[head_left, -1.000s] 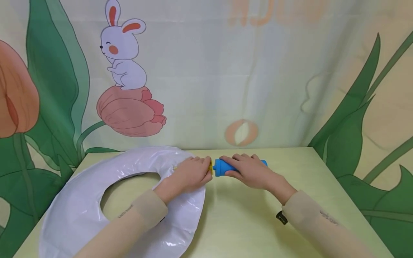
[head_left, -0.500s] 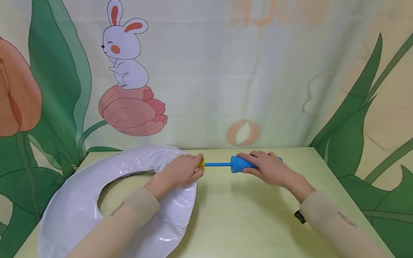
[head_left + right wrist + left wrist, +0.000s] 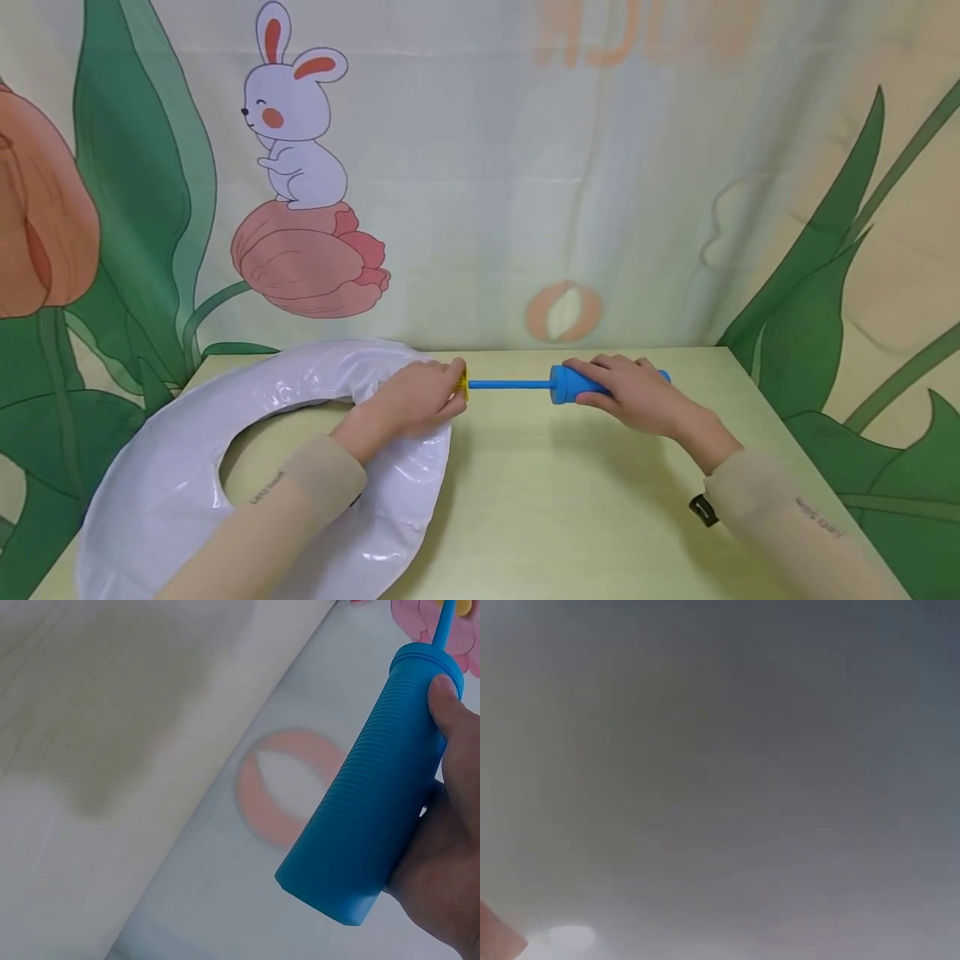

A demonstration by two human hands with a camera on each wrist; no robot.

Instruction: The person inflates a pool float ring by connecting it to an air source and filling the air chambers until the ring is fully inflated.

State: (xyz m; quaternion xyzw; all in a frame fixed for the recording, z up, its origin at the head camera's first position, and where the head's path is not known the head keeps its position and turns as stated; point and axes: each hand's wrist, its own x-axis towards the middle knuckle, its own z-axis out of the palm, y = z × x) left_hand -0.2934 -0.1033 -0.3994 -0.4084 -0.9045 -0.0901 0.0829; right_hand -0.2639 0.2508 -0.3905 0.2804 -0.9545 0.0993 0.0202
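A hand air pump lies level between the hands, its thin blue rod [image 3: 510, 385] bare between a yellow end [image 3: 462, 383] and a ribbed blue barrel [image 3: 567, 385]. My left hand [image 3: 412, 396] grips the yellow end, right over the edge of a partly inflated white swim ring [image 3: 150, 492]; the far tip of the pump is hidden behind that hand. Around the barrel curls my right hand [image 3: 637, 394], and in the right wrist view its thumb [image 3: 446, 705] lies along the barrel near the rod end. The left wrist view shows little but a blurred pale surface [image 3: 780, 862].
The pale green table [image 3: 540, 500] stretches under both hands to a back edge against a printed curtain [image 3: 465, 167] with a rabbit and tulips. The ring covers much of the table's left side.
The right hand has drawn the blue barrel away to the right, and more of the rod shows. The left hand with the yellow end has shifted left.
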